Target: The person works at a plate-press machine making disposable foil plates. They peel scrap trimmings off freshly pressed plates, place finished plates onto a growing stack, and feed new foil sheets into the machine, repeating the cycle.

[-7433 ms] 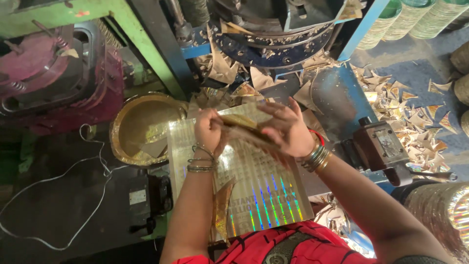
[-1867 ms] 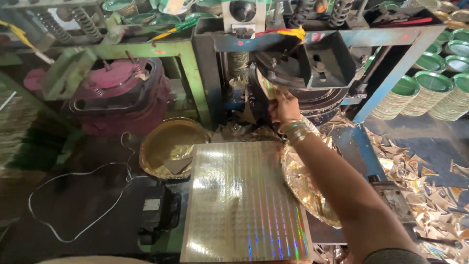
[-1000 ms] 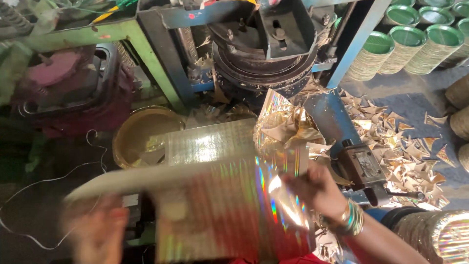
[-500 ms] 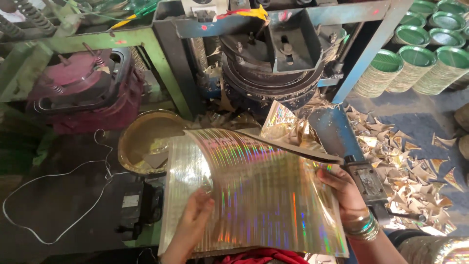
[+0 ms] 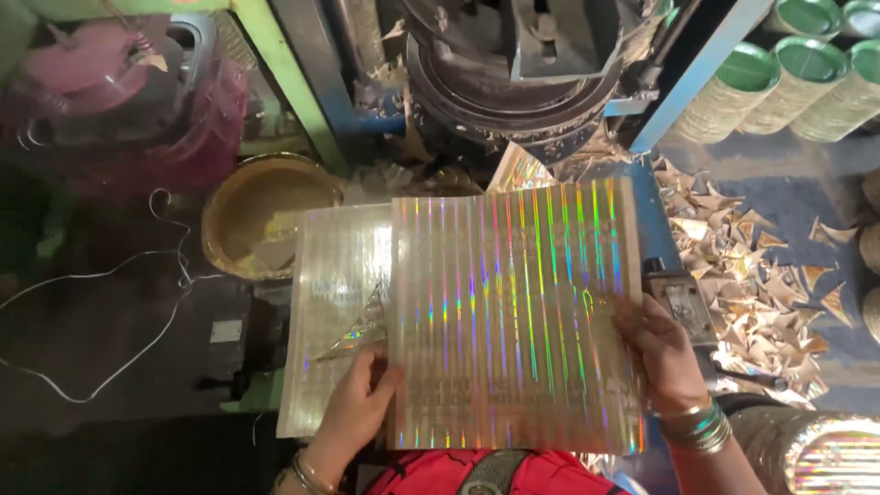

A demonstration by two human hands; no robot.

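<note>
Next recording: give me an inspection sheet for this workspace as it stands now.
Surface: stack of shiny sheets under the hands.
Job's things: holographic sheet, gripped at both lower edges.
Clutter: foil offcuts on blue floor; gold bowl.
Grippers: left hand and right hand both grip the sheet.
Cables: white wire loops at left.
Surroundings: round press ahead; green plate stacks; pink motor.
</note>
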